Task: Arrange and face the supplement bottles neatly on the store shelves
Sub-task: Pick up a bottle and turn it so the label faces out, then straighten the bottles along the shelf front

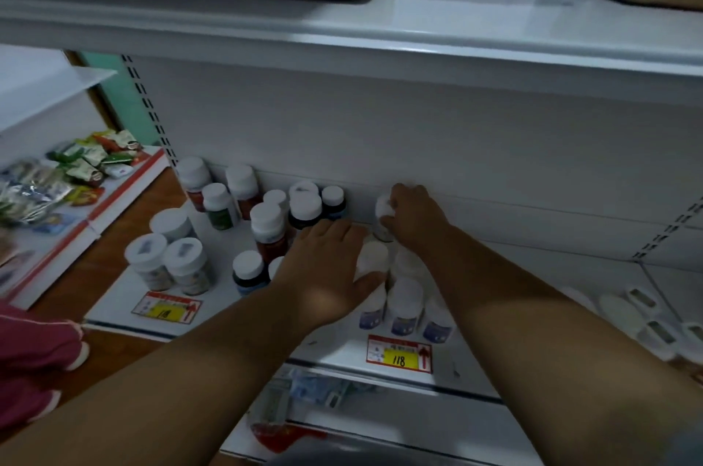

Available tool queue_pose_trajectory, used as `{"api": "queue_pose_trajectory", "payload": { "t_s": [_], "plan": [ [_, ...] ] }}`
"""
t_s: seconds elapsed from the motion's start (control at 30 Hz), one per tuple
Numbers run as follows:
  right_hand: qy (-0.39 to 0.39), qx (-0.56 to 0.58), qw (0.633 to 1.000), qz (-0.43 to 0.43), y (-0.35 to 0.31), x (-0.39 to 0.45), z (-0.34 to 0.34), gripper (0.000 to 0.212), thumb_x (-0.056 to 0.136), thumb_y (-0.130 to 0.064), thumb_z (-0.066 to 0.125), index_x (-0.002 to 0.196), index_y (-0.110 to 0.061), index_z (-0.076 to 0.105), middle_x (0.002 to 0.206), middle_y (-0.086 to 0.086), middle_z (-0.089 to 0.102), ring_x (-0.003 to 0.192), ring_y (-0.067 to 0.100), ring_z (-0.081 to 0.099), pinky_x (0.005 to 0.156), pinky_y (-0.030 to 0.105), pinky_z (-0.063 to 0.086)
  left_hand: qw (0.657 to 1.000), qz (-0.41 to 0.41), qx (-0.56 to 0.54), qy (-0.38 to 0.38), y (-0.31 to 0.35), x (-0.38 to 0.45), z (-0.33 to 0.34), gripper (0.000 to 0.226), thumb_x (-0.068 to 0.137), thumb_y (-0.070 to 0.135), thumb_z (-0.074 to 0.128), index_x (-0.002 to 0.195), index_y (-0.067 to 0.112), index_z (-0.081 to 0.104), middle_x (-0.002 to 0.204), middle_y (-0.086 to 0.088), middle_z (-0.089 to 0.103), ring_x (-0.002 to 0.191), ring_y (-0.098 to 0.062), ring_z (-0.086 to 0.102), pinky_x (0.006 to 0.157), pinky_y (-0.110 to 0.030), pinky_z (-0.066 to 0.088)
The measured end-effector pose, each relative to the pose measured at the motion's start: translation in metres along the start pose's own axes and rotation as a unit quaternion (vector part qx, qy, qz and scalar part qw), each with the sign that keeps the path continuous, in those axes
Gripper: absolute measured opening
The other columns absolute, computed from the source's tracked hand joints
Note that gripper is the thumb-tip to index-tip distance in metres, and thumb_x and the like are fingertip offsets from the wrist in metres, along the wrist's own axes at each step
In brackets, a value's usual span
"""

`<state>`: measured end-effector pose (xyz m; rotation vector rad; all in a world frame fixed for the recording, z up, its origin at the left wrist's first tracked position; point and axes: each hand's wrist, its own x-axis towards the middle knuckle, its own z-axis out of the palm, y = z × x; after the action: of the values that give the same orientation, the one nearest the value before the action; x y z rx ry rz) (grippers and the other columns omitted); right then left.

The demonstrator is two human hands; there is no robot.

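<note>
— Head view first: where are the hands?

— Both reach onto the white shelf [243, 321]. The left hand [327, 271] lies over the white cap of a bottle [374, 256] in the middle group, fingers spread and curled down round the cap, thumb on its near side, so that grip is grasping the bottle from above.

— And the other?

— The right hand [412, 216] is farther back, near the rear panel. Its fingers pinch the cap of a back bottle [382, 210], which stands just behind the one under the left hand. The grip sits on top; the body of the bottle shows below the fingers.

— What stands around them?

— Three purple-label bottles [405, 309] stand in a row at the shelf's front edge, just below the left hand, above a yellow price tag [399, 355]. To the left, a loose cluster of dark bottles [268, 226] and three wider jars [167, 256] stand apart from one another, unevenly spaced. A second price tag [165, 309] hangs below the jars.
</note>
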<state>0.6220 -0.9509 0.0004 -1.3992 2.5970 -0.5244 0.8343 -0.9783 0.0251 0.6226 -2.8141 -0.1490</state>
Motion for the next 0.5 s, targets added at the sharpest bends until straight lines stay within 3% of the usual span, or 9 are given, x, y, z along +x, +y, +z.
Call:
{"api": "queue_pose_trajectory", "payload": {
  "t_s": [0.13,0.27,0.37,0.5],
  "plan": [
    [0.014,0.009,1.0,0.017,-0.004,0.007,0.0,0.041,0.088,-0.03,0.063,0.118,-0.005,0.051,0.123,0.02,0.049,0.108,0.034,0.053,0.085,0.033,0.043,1.0,0.008,-0.017,-0.008,-0.01,-0.002,0.0,0.066,0.088,0.066,0.04,0.139,0.024,0.038,0.134,0.0,0.046,0.122,-0.022,0.039,0.1,-0.035,0.031],
    [0.113,0.209,0.971,0.021,-0.003,-0.017,-0.018,0.033,0.083,-0.027,0.067,0.111,-0.017,0.053,0.112,0.01,0.055,0.091,0.023,0.056,0.064,0.023,0.042,0.997,-0.021,-0.077,0.024,-0.013,-0.003,-0.002,0.066,0.088,0.064,0.044,0.14,0.023,0.039,0.133,0.001,0.047,0.119,-0.021,0.041,0.1,-0.034,0.033],
    [0.121,0.435,0.892,0.001,-0.008,-0.053,-0.042,0.025,0.081,-0.033,0.059,0.105,-0.029,0.056,0.1,0.001,0.06,0.087,0.018,0.061,0.071,0.031,0.055,0.984,-0.058,-0.153,0.067,-0.009,-0.004,-0.004,0.067,0.087,0.064,0.048,0.137,0.02,0.042,0.128,0.0,0.05,0.114,-0.02,0.046,0.098,-0.033,0.037],
    [0.11,0.619,0.778,0.01,-0.011,-0.103,-0.065,0.028,0.081,-0.022,0.043,0.094,-0.03,0.066,0.089,-0.006,0.066,0.079,0.013,0.064,0.065,0.03,0.054,0.953,-0.076,-0.281,0.077,0.018,-0.002,-0.003,0.074,0.081,0.07,0.041,0.14,0.026,0.037,0.13,0.008,0.049,0.115,-0.01,0.046,0.095,-0.028,0.037]
  ]
}}
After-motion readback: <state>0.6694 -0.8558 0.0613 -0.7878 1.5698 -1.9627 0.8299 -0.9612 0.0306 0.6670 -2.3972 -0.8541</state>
